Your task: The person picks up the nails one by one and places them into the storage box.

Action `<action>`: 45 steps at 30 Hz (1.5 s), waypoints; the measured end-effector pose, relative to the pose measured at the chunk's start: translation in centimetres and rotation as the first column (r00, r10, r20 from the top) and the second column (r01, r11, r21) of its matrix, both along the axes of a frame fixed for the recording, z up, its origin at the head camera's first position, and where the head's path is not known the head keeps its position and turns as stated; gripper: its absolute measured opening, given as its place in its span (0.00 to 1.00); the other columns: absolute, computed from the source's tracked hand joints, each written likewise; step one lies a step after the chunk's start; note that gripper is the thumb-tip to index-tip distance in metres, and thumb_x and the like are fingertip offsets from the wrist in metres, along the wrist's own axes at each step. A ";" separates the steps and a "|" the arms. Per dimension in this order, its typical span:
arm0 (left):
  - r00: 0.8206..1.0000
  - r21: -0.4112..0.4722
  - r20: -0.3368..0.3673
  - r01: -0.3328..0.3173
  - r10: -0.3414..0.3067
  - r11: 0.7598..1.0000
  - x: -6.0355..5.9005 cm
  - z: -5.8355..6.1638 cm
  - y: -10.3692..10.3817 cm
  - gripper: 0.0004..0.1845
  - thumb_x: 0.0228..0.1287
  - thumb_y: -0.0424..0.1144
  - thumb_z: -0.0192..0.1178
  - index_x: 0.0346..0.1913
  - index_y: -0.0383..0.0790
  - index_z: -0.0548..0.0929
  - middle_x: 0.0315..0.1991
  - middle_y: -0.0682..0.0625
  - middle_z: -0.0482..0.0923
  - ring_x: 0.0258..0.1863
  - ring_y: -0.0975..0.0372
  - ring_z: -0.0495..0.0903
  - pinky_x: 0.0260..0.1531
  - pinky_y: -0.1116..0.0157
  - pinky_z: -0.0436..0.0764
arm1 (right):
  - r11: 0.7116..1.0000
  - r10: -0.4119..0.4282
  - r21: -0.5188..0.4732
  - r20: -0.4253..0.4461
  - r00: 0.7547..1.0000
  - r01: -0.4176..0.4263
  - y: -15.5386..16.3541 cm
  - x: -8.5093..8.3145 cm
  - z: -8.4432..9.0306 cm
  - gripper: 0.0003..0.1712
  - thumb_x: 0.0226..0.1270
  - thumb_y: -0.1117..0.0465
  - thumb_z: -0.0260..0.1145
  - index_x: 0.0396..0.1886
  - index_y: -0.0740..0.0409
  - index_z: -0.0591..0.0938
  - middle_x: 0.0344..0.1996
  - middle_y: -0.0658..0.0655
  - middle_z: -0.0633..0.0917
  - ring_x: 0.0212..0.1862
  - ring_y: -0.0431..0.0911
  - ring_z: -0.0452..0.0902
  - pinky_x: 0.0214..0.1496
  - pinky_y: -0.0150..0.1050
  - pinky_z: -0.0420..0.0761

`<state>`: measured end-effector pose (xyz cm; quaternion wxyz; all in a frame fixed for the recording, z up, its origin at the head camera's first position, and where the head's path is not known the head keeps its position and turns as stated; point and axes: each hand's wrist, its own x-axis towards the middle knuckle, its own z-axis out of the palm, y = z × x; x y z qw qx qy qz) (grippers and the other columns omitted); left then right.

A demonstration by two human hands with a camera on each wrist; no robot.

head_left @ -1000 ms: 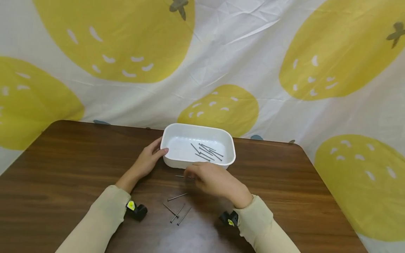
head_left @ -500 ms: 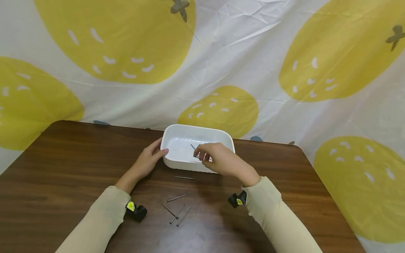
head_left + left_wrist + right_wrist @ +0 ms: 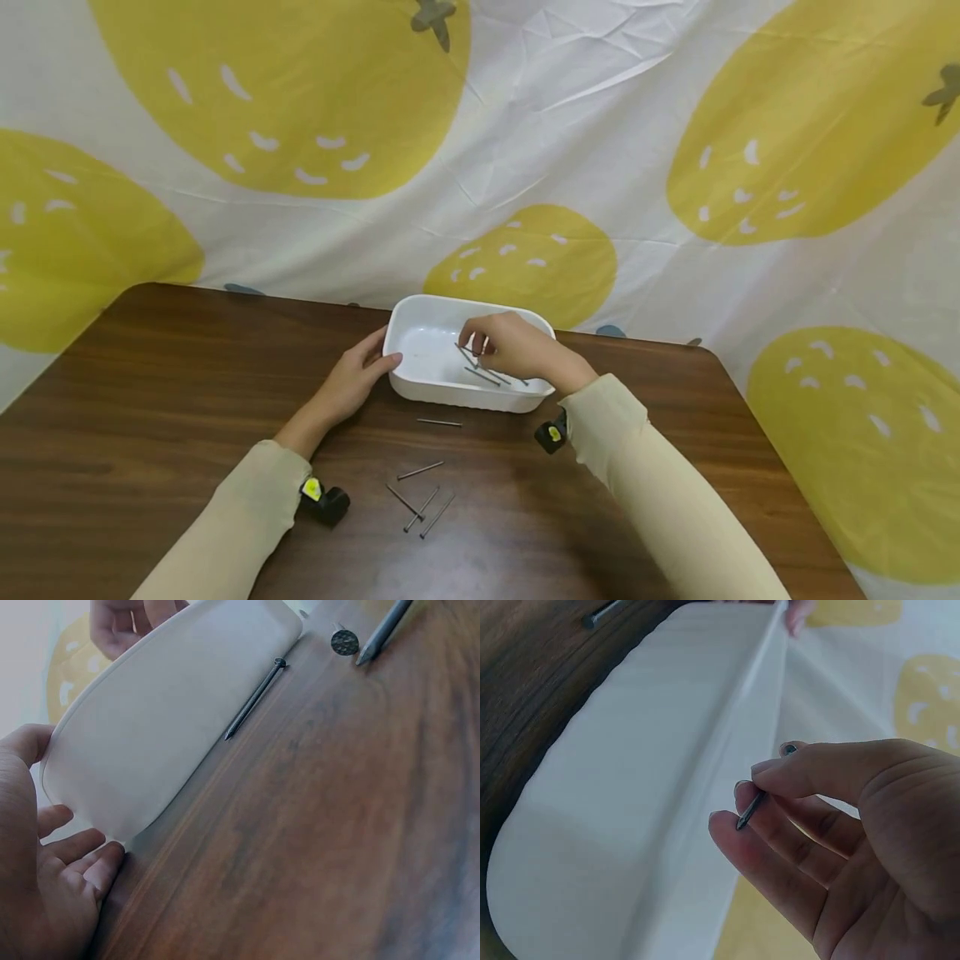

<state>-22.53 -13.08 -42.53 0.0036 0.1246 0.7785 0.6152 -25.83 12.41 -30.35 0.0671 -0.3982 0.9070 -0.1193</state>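
Note:
A white tray (image 3: pixel 420 307) stands at the table's far middle with several nails (image 3: pixel 491 375) in it. My left hand (image 3: pixel 358 377) holds the tray's left end, thumb on the rim; the left wrist view shows this hand (image 3: pixel 52 877) against the tray's outer wall (image 3: pixel 172 727). My right hand (image 3: pixel 477 343) hovers over the tray's inside. In the right wrist view its fingertips (image 3: pixel 744 796) pinch one nail (image 3: pixel 750 811) above the tray wall (image 3: pixel 630 825).
On the brown table (image 3: pixel 150 392), one nail (image 3: pixel 438 422) lies just in front of the tray, another nail (image 3: pixel 420 471) nearer me, and three more nails (image 3: pixel 420 508) in a loose bunch. A yellow-patterned cloth (image 3: pixel 525 125) hangs behind the table.
My right hand has left the table in front of the tray and moved up and back over the tray. The left hand and the loose nails have stayed put.

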 end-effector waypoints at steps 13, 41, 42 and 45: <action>1.000 0.018 -0.013 0.007 -0.006 1.000 -0.3 -0.2 0.0 0.34 0.77 0.40 0.53 0.79 0.32 0.56 0.79 0.34 0.56 0.78 0.43 0.59 0.77 0.49 0.63 | 0.994 -0.105 0.036 0.048 0.993 0.104 -0.2 -2.4 -2.6 0.13 0.62 0.71 0.65 0.46 0.62 0.86 0.37 0.58 0.89 0.42 0.48 0.84 0.47 0.40 0.85; 1.000 0.015 -0.029 -0.004 0.005 1.000 -0.4 -0.3 -0.1 0.34 0.76 0.41 0.54 0.78 0.31 0.58 0.78 0.33 0.58 0.77 0.43 0.61 0.76 0.49 0.64 | 0.966 -0.222 0.145 0.047 0.974 0.213 -1.0 -3.9 -4.9 0.12 0.66 0.69 0.64 0.47 0.59 0.86 0.36 0.57 0.87 0.39 0.44 0.79 0.46 0.37 0.81; 1.000 0.015 -0.028 -0.004 0.005 1.000 -0.4 -0.3 -0.1 0.34 0.76 0.41 0.54 0.78 0.31 0.58 0.78 0.33 0.58 0.77 0.43 0.61 0.76 0.49 0.64 | 0.966 -0.224 0.143 0.051 0.973 0.215 -1.0 -3.9 -4.9 0.12 0.66 0.69 0.65 0.47 0.59 0.86 0.36 0.57 0.87 0.38 0.44 0.79 0.46 0.37 0.81; 1.000 0.015 -0.026 -0.004 0.004 1.000 -0.3 -0.3 -0.1 0.34 0.76 0.41 0.54 0.78 0.31 0.58 0.78 0.33 0.58 0.77 0.43 0.61 0.76 0.49 0.64 | 0.966 -0.224 0.142 0.054 0.973 0.214 -0.9 -4.1 -5.0 0.12 0.65 0.68 0.65 0.47 0.58 0.86 0.37 0.57 0.87 0.38 0.44 0.79 0.46 0.37 0.81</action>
